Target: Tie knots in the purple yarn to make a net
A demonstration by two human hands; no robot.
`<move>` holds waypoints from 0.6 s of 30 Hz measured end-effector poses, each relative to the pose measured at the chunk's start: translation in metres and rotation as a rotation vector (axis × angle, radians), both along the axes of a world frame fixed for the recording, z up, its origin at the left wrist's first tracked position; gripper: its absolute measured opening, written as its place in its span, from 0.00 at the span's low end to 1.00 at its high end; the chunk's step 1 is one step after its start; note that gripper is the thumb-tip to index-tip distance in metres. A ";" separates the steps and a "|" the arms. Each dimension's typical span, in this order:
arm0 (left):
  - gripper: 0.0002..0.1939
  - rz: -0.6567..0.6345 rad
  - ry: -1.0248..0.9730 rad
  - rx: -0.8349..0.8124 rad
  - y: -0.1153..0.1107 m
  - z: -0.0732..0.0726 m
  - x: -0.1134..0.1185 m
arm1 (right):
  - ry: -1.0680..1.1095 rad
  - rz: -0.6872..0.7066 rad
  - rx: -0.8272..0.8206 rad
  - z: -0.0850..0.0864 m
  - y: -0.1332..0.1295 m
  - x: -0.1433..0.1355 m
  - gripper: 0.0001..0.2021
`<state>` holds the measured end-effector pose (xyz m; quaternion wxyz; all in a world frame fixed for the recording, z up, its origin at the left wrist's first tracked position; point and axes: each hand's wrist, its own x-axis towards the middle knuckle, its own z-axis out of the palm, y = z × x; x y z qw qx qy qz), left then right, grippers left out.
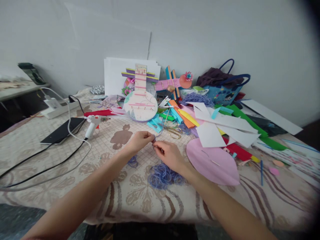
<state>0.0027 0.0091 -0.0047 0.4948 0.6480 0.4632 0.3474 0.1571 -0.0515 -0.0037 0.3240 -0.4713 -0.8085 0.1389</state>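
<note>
Over the middle of the table, my left hand [140, 140] pinches a thin strand of blue-purple yarn [160, 133] between thumb and fingertips. Close against it, my right hand [170, 154] is also closed at the same strand, its fingertips almost touching the left ones. Below my right hand lies a loose tangled heap of the same yarn [162, 176]. A smaller yarn clump [133, 161] rests under my left wrist. Just beyond the hands are gold-handled scissors [174, 132]. To the right lies a rounded pink sheet [212, 163].
On the left are a white glue gun [93, 126], a black tablet-like device [63, 130], cables and a power strip [60, 110]. A guitar-shaped paper craft [140, 106] stands at the back. White paper pieces [211, 135] and coloured strips cover the right, before a blue bag [225, 91].
</note>
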 end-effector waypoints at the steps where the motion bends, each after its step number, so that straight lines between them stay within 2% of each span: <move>1: 0.12 -0.006 -0.037 -0.052 -0.001 0.000 0.001 | -0.033 0.005 0.008 -0.001 -0.001 -0.001 0.09; 5: 0.13 -0.052 -0.166 -0.185 -0.003 0.000 0.003 | -0.063 0.080 -0.008 0.001 0.000 0.002 0.09; 8: 0.13 -0.043 -0.193 -0.193 -0.003 -0.001 0.003 | 0.014 0.157 -0.023 0.013 0.006 0.013 0.08; 11: 0.12 -0.032 -0.176 -0.165 -0.002 0.000 0.003 | 0.128 0.069 -0.076 0.029 0.009 0.033 0.10; 13: 0.12 -0.036 -0.154 -0.152 -0.002 0.001 0.003 | 0.120 0.070 -0.188 0.035 0.007 0.050 0.12; 16: 0.12 -0.042 -0.147 -0.149 -0.003 0.001 0.003 | -0.048 0.256 -0.374 0.033 -0.007 0.072 0.19; 18: 0.11 -0.035 -0.143 -0.141 -0.004 0.002 0.004 | -0.144 0.362 -0.431 0.026 -0.019 0.079 0.24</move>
